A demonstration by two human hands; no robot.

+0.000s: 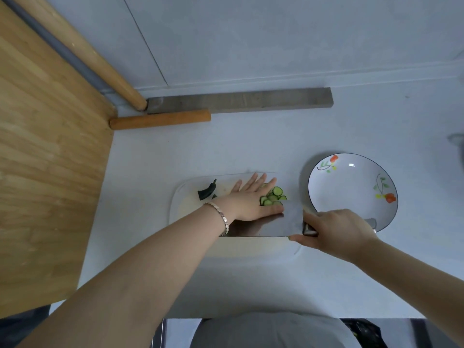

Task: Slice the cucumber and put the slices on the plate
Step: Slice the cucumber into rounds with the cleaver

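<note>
Several green cucumber slices [273, 196] lie in a small heap on the pale cutting board [180, 197], partly under the fingers of my left hand [253, 197]. That hand lies flat and spread, pressing against the slices. My right hand [336, 228] grips the handle of a broad cleaver [266, 226], whose flat blade lies nearly level just below the slices, its upper edge touching them. A dark cucumber end piece [207, 192] rests at the board's far left. The white plate [324, 197] with painted flowers stands to the right of the board and holds nothing.
A large wooden board [45, 172] fills the left side. Two wooden rolling pins [160, 119] and a grey bar [241, 100] lie along the back wall. The white counter's front edge [251, 316] runs close to my body.
</note>
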